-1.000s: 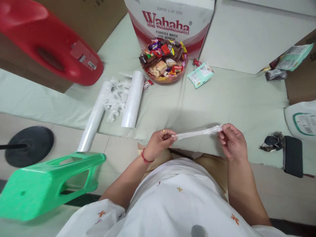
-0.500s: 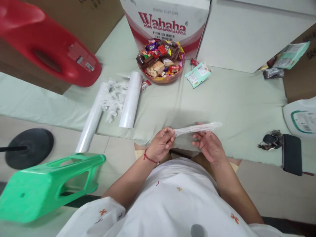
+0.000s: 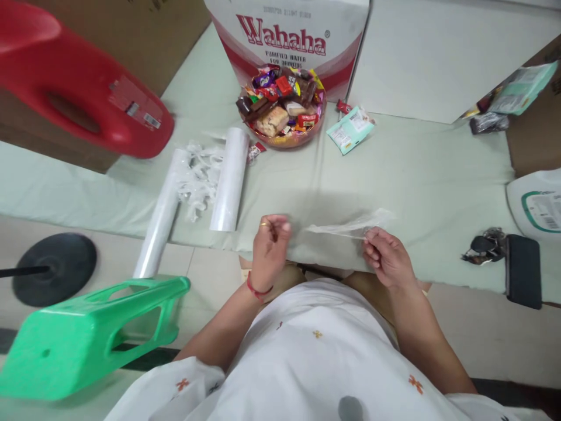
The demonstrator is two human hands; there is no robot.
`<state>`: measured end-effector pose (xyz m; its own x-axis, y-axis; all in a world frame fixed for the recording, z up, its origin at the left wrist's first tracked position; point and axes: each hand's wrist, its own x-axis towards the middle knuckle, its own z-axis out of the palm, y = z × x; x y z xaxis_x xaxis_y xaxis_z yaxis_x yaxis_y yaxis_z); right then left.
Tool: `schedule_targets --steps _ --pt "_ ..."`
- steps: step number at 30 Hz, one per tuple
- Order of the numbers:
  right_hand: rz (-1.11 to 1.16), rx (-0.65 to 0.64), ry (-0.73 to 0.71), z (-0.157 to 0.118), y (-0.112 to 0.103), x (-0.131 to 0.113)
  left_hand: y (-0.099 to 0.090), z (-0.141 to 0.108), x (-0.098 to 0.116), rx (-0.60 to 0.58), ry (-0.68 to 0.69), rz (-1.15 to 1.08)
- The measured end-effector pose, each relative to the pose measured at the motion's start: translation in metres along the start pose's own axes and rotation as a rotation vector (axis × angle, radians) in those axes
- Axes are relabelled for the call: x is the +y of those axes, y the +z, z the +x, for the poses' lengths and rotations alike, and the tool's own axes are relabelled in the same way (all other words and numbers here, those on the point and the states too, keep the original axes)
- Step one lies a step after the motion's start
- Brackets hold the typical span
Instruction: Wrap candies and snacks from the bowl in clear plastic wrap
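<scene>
A thin, folded strip of clear plastic film [image 3: 346, 224] stretches sideways above the front part of the green cloth. My right hand [image 3: 385, 257] pinches it near its right end between thumb and fingers. The strip's left end hangs free, apart from my left hand [image 3: 270, 248]. That hand is empty, its fingers loosely bent and a little apart, slightly blurred. To its upper left lie a white plastic roll [image 3: 230, 178], a longer roll [image 3: 158, 213] and a crumpled heap of translucent plastic [image 3: 199, 175].
A bowl of sweets [image 3: 291, 139] stands before a Wahaha carton [image 3: 284, 41], with a mint packet [image 3: 351, 130] beside it. A red jug [image 3: 144, 137] is at left, a green plastic stool [image 3: 56, 345] lower left. A phone [image 3: 523, 272] and keys [image 3: 484, 245] lie at right.
My left hand has let go of the plastic strip and moved left. My right hand has gone from open fingers beneath the strip to pinching it. The view has shifted slightly.
</scene>
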<state>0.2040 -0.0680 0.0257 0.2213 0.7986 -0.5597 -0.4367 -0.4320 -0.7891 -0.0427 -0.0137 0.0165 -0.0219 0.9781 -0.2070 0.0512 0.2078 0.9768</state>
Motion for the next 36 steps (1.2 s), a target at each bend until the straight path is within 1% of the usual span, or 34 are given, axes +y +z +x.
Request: schedule_targets --steps 1,2,3,4,6,8,10,11,13,16,18,21,24,25,27,29,31,34,36 --pt "0.000 -0.004 0.016 -0.001 0.002 -0.001 0.004 -0.003 0.005 -0.050 0.121 0.088" --pt "-0.003 -0.014 0.032 -0.001 0.005 -0.002 0.009 -0.005 0.010 -0.130 0.219 0.150" --pt "-0.009 -0.035 0.052 -0.001 0.008 -0.003 0.015 -0.006 0.014 -0.217 0.280 0.182" --pt "-0.019 -0.068 0.076 -0.002 0.012 -0.005 0.021 -0.006 0.018 -0.312 0.296 0.185" --pt "-0.047 -0.154 0.129 -0.003 0.017 -0.008 0.034 -0.002 0.021 -0.450 0.258 0.155" --pt "-0.070 -0.218 0.162 -0.003 0.018 -0.013 0.042 0.005 0.020 -0.560 0.162 0.111" --pt "-0.077 -0.222 0.148 -0.002 0.013 -0.020 0.045 0.011 0.016 -0.615 0.034 0.033" --pt "-0.075 -0.207 0.131 -0.001 0.008 -0.023 0.044 0.014 0.013 -0.605 -0.027 -0.014" --pt "-0.062 -0.163 0.092 0.004 -0.001 -0.029 0.041 0.016 0.008 -0.518 -0.117 -0.103" --pt "-0.005 -0.084 0.000 0.013 -0.006 -0.028 0.039 0.015 0.001 -0.351 -0.164 -0.179" --pt "0.045 -0.054 -0.062 0.017 0.000 -0.019 0.043 0.010 -0.003 -0.252 -0.142 -0.183" --pt "0.050 -0.062 -0.079 0.015 0.021 0.004 0.053 0.000 -0.008 -0.148 -0.060 -0.122" --pt "-0.069 -0.020 -0.096 0.010 0.043 0.026 0.061 -0.009 -0.014 -0.108 0.027 -0.016" --pt "-0.118 0.020 -0.127 0.009 0.047 0.031 0.062 -0.011 -0.016 -0.101 0.045 0.014" --pt "-0.183 0.142 -0.218 0.011 0.051 0.037 0.062 -0.012 -0.018 -0.079 0.042 0.038" --pt "-0.185 0.270 -0.289 0.015 0.048 0.036 0.060 -0.008 -0.020 -0.053 -0.008 -0.001" --pt "-0.154 0.354 -0.307 0.020 0.040 0.032 0.057 -0.002 -0.020 -0.039 -0.088 -0.077" --pt "-0.114 0.392 -0.297 0.024 0.025 0.021 0.051 0.008 -0.021 -0.029 -0.185 -0.189" --pt "-0.099 0.376 -0.277 0.025 0.014 0.015 0.047 0.014 -0.021 -0.013 -0.178 -0.213"
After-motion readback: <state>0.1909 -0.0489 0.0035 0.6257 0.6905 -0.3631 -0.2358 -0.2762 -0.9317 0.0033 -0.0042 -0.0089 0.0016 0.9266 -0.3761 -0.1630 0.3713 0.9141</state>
